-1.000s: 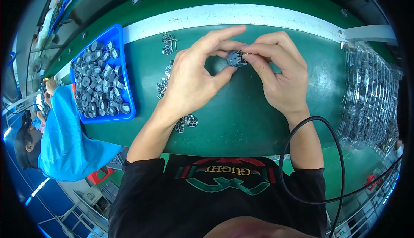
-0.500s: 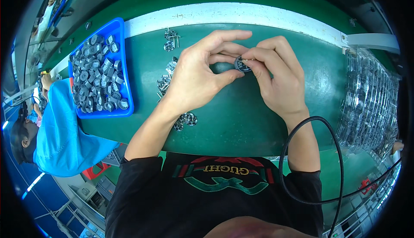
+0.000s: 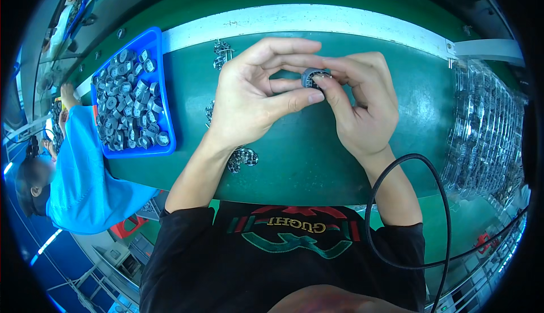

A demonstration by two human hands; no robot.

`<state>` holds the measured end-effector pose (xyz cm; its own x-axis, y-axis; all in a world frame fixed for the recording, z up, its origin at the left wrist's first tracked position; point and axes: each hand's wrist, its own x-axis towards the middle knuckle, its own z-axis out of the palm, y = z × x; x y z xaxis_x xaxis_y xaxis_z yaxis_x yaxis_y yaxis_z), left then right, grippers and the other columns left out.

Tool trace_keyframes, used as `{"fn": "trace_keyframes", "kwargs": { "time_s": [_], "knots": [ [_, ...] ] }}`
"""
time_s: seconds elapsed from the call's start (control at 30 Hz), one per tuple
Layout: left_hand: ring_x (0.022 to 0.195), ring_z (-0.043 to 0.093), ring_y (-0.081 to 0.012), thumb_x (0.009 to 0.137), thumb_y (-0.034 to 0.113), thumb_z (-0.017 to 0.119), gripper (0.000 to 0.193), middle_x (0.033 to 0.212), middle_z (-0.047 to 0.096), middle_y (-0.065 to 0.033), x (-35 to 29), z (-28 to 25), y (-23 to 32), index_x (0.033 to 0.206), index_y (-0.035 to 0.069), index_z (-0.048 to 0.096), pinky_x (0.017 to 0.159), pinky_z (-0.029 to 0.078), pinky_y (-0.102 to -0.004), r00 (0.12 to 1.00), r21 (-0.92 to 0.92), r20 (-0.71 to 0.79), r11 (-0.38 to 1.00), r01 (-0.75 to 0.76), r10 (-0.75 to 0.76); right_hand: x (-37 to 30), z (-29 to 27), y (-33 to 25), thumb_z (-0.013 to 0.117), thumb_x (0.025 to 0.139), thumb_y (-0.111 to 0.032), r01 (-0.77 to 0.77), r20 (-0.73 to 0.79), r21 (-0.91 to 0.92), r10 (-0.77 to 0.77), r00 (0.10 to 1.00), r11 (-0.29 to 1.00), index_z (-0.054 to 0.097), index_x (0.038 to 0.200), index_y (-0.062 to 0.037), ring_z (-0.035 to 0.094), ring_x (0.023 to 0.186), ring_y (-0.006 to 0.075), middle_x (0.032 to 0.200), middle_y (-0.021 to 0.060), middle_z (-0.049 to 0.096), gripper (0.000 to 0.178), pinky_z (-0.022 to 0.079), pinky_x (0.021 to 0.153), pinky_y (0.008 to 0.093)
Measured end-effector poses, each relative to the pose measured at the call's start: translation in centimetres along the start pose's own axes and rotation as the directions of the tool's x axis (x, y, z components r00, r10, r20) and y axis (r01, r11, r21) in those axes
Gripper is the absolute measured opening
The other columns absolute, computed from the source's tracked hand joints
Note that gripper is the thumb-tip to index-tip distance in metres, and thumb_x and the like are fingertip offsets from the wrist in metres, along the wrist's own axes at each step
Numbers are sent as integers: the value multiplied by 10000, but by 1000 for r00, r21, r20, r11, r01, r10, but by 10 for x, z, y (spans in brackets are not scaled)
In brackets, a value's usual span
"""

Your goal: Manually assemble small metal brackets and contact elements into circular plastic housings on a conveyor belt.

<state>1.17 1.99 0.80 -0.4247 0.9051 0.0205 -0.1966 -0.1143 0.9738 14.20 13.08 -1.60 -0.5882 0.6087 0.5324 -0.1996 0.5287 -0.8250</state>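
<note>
Between my two hands, above the green work surface, is a small round grey housing [image 3: 308, 78] with a dark circuit board inside it. My left hand [image 3: 258, 89] curves around its left side, fingers and thumb closed about it. The thumb of my right hand [image 3: 362, 94] presses on the board's face, its fingers bent behind the part. Loose round circuit boards with metal pins [image 3: 243, 159] lie near my left forearm, and more boards [image 3: 222, 53] sit beyond my left hand. Some others are partly hidden by that hand.
A blue tray [image 3: 171, 137] full of grey round housings stands at the left. Stacked clear plastic trays [image 3: 481, 126] are at the right. A white rail [image 3: 306, 17] borders a green belt carrying spaced parts. A black cable [image 3: 369, 222] loops by my right forearm. A co-worker in blue [image 3: 85, 177] sits left.
The housing has tilted and shifted slightly left and up in my hands. My right thumb has come onto its board. Parts on the far belt have moved right.
</note>
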Motion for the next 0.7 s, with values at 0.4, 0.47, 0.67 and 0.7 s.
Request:
{"fn": "trace_keyframes", "kwargs": {
  "time_s": [0.4,0.47,0.67,0.7],
  "knots": [
    [1043,655,-194,803,-134,683,340,1098,684,-158,4,-5,-2,1128,-57,620,897,545,-310,998,-24,-63,1000,19,-20,-6,4,4,635,905,47,-367,164,431,329,930,824,647,1153,-5,623,895,149,1072,69,560,253,537,814,277],
    [1028,656,-185,810,-120,681,319,1090,688,-154,7,-9,3,1117,-50,628,893,537,-301,996,70,-81,997,34,-28,-6,6,4,626,902,58,-392,160,440,359,920,808,649,1153,-12,619,911,151,1064,73,560,261,540,817,287],
    [932,672,-161,830,-26,704,230,1028,711,-106,51,-68,9,1058,-36,671,874,517,-265,977,327,-209,945,25,47,-15,14,1,698,817,1,-19,366,-60,40,930,998,676,1049,-53,602,853,224,977,81,566,239,516,758,337],
    [772,685,-172,809,-47,668,132,842,721,-113,63,-69,16,938,-25,680,753,540,-275,959,326,-280,944,48,48,-21,20,-3,716,806,-28,63,444,-68,-27,896,996,676,1023,-59,589,837,234,959,73,565,223,505,751,348]
  ]
}}
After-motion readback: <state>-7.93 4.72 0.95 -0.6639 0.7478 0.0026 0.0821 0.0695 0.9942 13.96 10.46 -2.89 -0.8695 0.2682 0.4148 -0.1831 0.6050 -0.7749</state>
